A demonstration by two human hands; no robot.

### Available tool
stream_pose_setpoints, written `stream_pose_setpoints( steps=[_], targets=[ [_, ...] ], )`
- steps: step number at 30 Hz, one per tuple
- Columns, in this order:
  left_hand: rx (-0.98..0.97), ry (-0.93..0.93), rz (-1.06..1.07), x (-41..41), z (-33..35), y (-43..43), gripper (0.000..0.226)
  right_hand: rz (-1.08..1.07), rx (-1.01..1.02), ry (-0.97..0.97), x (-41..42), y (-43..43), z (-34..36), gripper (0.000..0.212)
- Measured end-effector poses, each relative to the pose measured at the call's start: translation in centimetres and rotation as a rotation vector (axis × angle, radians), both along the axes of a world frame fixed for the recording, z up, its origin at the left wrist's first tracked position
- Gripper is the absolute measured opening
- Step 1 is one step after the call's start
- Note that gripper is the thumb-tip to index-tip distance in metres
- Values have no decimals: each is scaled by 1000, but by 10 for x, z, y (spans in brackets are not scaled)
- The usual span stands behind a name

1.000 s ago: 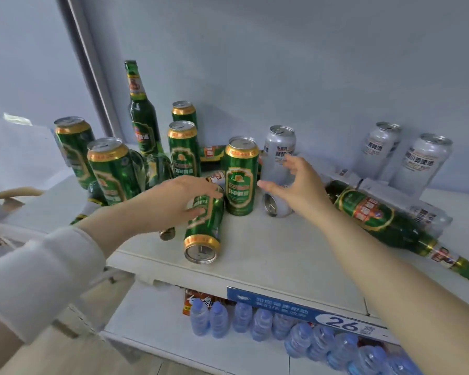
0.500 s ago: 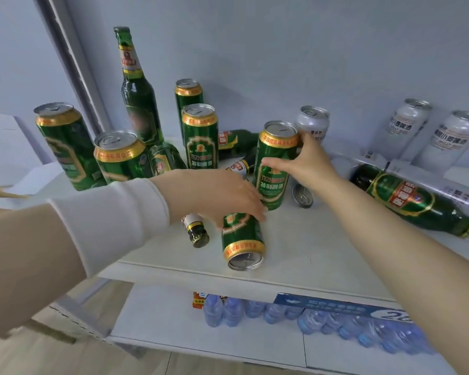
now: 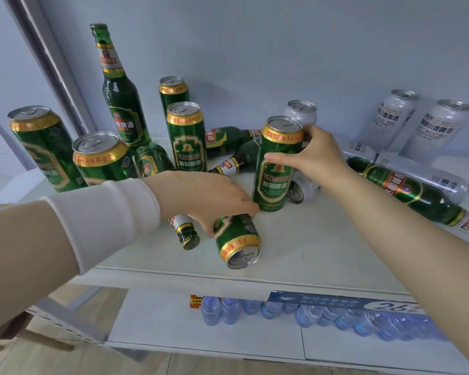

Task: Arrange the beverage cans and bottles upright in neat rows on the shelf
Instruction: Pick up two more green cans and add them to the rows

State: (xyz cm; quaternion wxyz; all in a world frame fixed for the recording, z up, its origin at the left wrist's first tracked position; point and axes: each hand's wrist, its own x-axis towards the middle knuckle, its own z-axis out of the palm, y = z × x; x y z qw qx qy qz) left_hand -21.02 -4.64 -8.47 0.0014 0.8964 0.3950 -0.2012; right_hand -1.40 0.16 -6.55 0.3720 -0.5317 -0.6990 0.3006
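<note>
On the white shelf (image 3: 322,247) my left hand (image 3: 201,198) grips a green can lying on its side (image 3: 237,239), its top facing the front edge. My right hand (image 3: 314,158) is curled round an upright green can (image 3: 278,163) just behind it. A silver can lying down (image 3: 303,189) is partly hidden under my right wrist. Several green cans stand upright at the left, among them one in the middle (image 3: 186,136). A tall green bottle (image 3: 119,96) stands at the back left.
Green bottles lie on their sides: one by my left hand (image 3: 186,232), some behind the cans (image 3: 228,139), and a large one at right (image 3: 417,190). Two silver cans (image 3: 417,123) lean at the back right wall. Blue water bottles (image 3: 309,315) fill the lower shelf.
My right hand has moved from the silver cans onto the upright green can. My left hand has stayed on the fallen green can, which has shifted slightly. The camera has come closer.
</note>
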Motion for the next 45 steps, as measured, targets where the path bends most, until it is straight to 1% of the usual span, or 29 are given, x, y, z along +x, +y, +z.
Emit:
stream_pose_setpoints(
  steps=[4, 9, 12, 14, 17, 20, 21, 23, 25, 31, 35, 38, 41, 45],
  targets=[
    [-5, -122, 43, 4, 7, 0, 72, -14, 13, 32, 8, -5, 9, 68],
    [4, -549, 196, -8, 19, -6, 66, -50, -15, 103, 20, -8, 27, 67],
    [32, -730, 309, -7, 22, -13, 68, -65, -26, 129, 27, -9, 38, 66],
    [69, -807, 353, -5, 21, -15, 73, -65, -11, 128, 33, -11, 46, 59],
    [73, -911, 434, 1, 20, -16, 81, -53, 9, 166, 43, -16, 56, 38],
    [70, -1022, 516, 12, 20, -20, 90, -59, 11, 190, 54, -19, 64, 34],
    [71, -1066, 538, 18, 20, -21, 89, -69, 9, 195, 59, -20, 65, 34],
    [58, -1149, 580, 30, 17, -22, 78, -98, 4, 202, 68, -23, 68, 32],
    [57, -1197, 589, 43, 14, -23, 69, -133, -1, 202, 79, -25, 69, 33],
    [89, -1304, 573, 94, 19, -24, 56, -209, -7, 208, 125, -37, 72, 38],
    [95, -1322, 590, 140, 19, -25, 62, -232, 8, 218, 170, -44, 73, 36],
    [70, -1347, 592, 181, 19, -30, 54, -229, 10, 238, 209, -48, 74, 41],
    [57, -1360, 610, 226, 16, -37, 52, -217, 3, 246, 251, -51, 73, 42],
    [37, -1331, 587, 278, 17, -43, 53, -250, -22, 282, 306, -54, 75, 30]
  ],
)
